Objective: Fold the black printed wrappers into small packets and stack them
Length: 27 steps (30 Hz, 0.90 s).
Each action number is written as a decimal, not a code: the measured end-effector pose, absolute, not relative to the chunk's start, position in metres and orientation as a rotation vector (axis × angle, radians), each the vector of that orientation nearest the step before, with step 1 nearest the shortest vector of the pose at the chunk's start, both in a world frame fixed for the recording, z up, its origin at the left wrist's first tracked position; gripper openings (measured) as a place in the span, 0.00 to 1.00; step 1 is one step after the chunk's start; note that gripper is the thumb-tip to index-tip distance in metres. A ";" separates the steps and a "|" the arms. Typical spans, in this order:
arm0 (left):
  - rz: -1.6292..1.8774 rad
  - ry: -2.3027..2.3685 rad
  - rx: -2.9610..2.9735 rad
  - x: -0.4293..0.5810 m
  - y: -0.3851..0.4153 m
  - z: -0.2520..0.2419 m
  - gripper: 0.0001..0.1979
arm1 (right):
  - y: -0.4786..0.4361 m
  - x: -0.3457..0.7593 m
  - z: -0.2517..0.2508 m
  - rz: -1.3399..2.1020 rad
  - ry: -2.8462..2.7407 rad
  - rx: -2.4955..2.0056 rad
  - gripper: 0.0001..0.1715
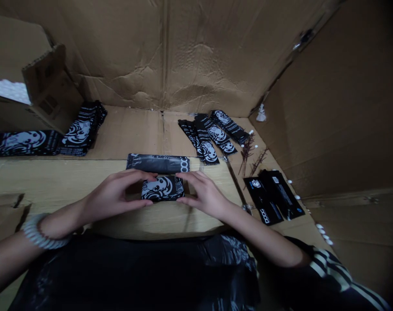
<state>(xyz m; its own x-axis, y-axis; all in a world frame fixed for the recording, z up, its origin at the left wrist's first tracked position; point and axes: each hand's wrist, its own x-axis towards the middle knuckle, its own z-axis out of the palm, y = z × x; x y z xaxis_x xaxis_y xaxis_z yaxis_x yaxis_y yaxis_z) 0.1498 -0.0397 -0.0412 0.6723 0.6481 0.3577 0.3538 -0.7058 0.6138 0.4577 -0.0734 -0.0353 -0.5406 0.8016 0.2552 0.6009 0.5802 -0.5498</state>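
Observation:
A short, thick black packet (162,188) with a white swirling face print lies crosswise in front of me. My left hand (123,190) grips its left end, thumb at the near edge and fingers at the far edge. At the other end my right hand (204,194) does the same with thumb and fingertips. Just behind it, a longer flat black sachet (157,164) with white ring lettering lies face up, close to the fingers of both hands. Whether the packet is one folded sachet or several stacked cannot be made out.
Printed black sachets lie in a pile (83,129) at left and a fanned group (211,138) at back right. Two black pouches (264,201) and brown twigs (248,153) are at right. A cardboard box (47,90) stands left; a black plastic bag (134,272) is nearest me.

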 end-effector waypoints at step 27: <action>0.676 0.783 2.397 0.164 -0.037 -0.042 0.26 | -0.070 0.444 -0.029 0.561 -2.377 -1.129 0.33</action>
<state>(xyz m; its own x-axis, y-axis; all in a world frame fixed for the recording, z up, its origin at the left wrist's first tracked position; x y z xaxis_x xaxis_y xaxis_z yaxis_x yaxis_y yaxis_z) 0.1636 -0.0367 -0.0417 0.7079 0.6437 0.2908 0.3816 -0.6950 0.6094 0.4439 -0.0699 -0.0295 -0.5654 0.7952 0.2190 0.6134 0.5828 -0.5330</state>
